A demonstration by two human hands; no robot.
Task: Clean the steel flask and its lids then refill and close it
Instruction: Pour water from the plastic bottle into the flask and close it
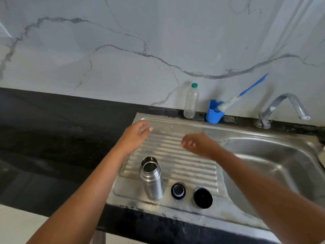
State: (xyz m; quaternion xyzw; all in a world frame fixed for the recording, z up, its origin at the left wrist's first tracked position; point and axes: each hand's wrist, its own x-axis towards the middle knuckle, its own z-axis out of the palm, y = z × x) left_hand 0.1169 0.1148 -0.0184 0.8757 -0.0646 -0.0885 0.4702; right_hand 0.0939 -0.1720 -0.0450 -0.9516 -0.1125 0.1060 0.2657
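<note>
Reporting: steel flask (151,178) stands upright and uncapped at the drainboard's (175,155) near edge, with the stopper (178,191) and cap (203,198) just beside it.

Desk: Hands?

Operator: My left hand (136,133) and right hand (197,144) hover beyond it, fingers loose, holding nothing.

Desk: Hazard?

Operator: I judge my left forearm, passing close beside the flask, could topple it.

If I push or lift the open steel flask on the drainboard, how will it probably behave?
The steel flask stands tall and narrow on the ribbed drainboard, so a push near its top would probably tip it. Its polished round wall looks smooth, so it may slip in wet fingers and roll once fallen.
</note>
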